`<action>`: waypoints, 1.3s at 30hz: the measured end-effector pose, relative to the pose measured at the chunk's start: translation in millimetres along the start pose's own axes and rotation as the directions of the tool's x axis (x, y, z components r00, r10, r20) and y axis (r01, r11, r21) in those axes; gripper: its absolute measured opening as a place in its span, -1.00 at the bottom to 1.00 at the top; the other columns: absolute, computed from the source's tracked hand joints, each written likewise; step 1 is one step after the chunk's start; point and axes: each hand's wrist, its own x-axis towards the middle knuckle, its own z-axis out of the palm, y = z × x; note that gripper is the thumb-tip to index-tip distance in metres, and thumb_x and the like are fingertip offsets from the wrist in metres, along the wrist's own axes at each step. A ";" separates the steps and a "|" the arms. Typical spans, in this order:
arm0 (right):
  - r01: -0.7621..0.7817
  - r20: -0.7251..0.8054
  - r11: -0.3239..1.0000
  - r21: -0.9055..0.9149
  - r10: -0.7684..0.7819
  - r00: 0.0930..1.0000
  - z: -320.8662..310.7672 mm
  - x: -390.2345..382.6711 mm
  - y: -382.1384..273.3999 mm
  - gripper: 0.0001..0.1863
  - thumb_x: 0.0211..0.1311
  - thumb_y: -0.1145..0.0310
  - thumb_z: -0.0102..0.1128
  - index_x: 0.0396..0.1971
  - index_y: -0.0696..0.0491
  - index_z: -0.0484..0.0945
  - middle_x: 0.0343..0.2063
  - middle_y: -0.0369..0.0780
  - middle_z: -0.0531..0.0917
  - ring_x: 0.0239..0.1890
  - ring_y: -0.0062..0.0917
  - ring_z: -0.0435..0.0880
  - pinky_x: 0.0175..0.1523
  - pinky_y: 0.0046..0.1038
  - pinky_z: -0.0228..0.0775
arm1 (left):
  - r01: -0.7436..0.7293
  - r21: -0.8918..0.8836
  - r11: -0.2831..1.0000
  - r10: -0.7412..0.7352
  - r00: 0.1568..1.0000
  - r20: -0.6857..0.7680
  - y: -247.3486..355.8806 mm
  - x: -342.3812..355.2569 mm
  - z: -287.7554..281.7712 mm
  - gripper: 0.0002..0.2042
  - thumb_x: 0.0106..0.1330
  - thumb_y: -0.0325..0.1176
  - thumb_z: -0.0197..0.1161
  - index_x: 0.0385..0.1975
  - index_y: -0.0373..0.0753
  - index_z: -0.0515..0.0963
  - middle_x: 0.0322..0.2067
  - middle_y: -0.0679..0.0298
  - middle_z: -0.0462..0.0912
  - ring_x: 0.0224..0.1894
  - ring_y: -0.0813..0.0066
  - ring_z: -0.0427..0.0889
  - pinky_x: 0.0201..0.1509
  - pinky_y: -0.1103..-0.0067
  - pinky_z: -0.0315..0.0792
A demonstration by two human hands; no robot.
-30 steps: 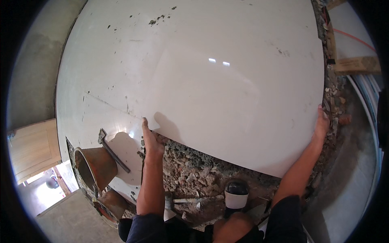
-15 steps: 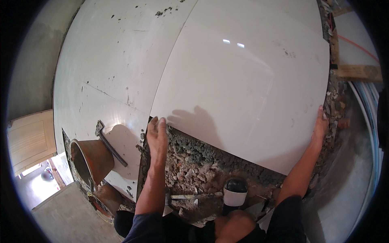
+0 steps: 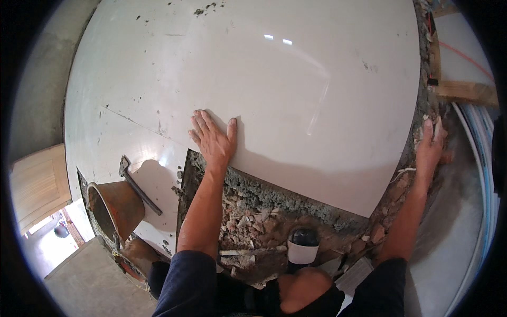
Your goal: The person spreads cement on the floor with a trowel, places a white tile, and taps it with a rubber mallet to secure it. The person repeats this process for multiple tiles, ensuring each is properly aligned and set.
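My left hand (image 3: 214, 141) lies flat with fingers spread on a large glossy white floor tile (image 3: 317, 121), near its front left corner. Off the tile's right edge, my right hand (image 3: 430, 145) reaches over a strip of rubble (image 3: 404, 193). Its fingers look stretched and apart; whether the tips touch the debris I cannot tell. The tile's front edge rests over a bed of grey mortar (image 3: 285, 193). To its left, a neighbouring white tile (image 3: 132, 79) carries dark mortar specks, and the joint between the two is barely visible.
A mortar-stained bucket (image 3: 124, 208) lies tipped at the left, beside a hammer-like tool (image 3: 140, 187) with a dark handle. In front are broken rubble (image 3: 243, 222), a pale stick (image 3: 253, 251) and a rounded black-and-white object (image 3: 303, 247). Wooden boards (image 3: 465, 93) and pale pipes (image 3: 483, 153) line the right.
My left hand has gone from the tile's front left corner to lying flat on its top. My right hand has left the tile's right edge and moved outward over the rubble.
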 end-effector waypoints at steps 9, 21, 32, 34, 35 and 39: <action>0.511 -0.017 0.839 -0.188 -0.523 0.852 154.3 -61.9 -64.1 -0.31 0.31 0.06 0.09 0.36 -0.03 0.14 0.38 -0.09 0.14 0.43 -0.18 0.04 0.41 0.06 -0.19 | -0.019 -0.022 1.000 0.019 1.000 -0.013 -1.5 0.8 0.1 -0.07 0.30 0.30 -0.13 0.37 -0.48 -0.07 0.39 -0.18 -0.10 0.47 -0.05 -0.25 0.47 0.08 -0.36; 0.126 0.425 0.987 0.103 -0.158 0.891 -63.2 -286.7 4.7 -0.80 0.26 0.37 0.13 -0.21 0.15 0.62 -0.09 -0.13 0.63 -0.01 -0.32 0.57 0.17 -0.22 0.29 | -0.086 0.071 0.994 0.080 0.992 0.093 -96.3 -9.2 -4.7 -0.25 0.34 0.28 -0.15 0.41 -0.08 0.05 0.43 0.03 -0.07 0.47 0.08 -0.13 0.42 -0.03 -0.23; 0.617 0.572 0.414 0.669 -0.817 -0.072 10.2 -436.0 -71.6 -0.62 0.00 0.10 0.34 -0.21 -0.02 0.59 -0.23 -0.27 0.57 -0.08 -0.37 0.48 0.07 -0.27 0.27 | 0.260 -0.320 0.911 -0.285 0.958 -0.036 -262.1 -109.0 -42.3 -0.29 0.36 0.06 0.02 0.29 -0.43 0.17 0.29 -0.15 0.22 0.34 -0.07 0.19 0.38 0.24 0.10; 0.689 0.570 0.333 0.644 -0.809 -0.142 24.6 -449.6 -82.7 -0.67 0.01 0.09 0.28 -0.31 0.00 0.56 -0.26 -0.24 0.56 -0.11 -0.36 0.48 0.05 -0.25 0.29 | 0.267 -0.279 0.923 -0.290 0.956 -0.045 -248.3 -112.4 -47.6 -0.31 0.33 0.05 0.06 0.29 -0.39 0.21 0.26 -0.14 0.28 0.31 -0.08 0.24 0.37 0.21 0.12; 0.710 0.563 0.297 0.638 -0.810 -0.166 28.7 -454.3 -89.4 -0.67 0.02 0.11 0.28 -0.31 0.01 0.55 -0.26 -0.23 0.56 -0.11 -0.34 0.49 0.02 -0.23 0.32 | 0.271 -0.225 0.936 -0.282 0.959 -0.017 -236.9 -113.3 -49.5 -0.31 0.33 0.05 0.07 0.29 -0.38 0.22 0.25 -0.14 0.29 0.32 -0.07 0.24 0.37 0.20 0.12; 0.499 0.754 0.608 0.617 -0.639 -0.153 20.4 -443.2 -103.4 -0.69 -0.01 0.19 0.25 -0.35 0.08 0.50 -0.30 -0.09 0.59 -0.13 -0.20 0.59 -0.03 -0.16 0.42 | 0.090 -0.211 0.973 -0.097 0.995 -0.025 -174.8 -104.6 -53.0 -0.31 0.33 0.06 0.07 0.32 -0.32 0.18 0.30 -0.09 0.22 0.38 0.00 0.15 0.43 0.19 -0.02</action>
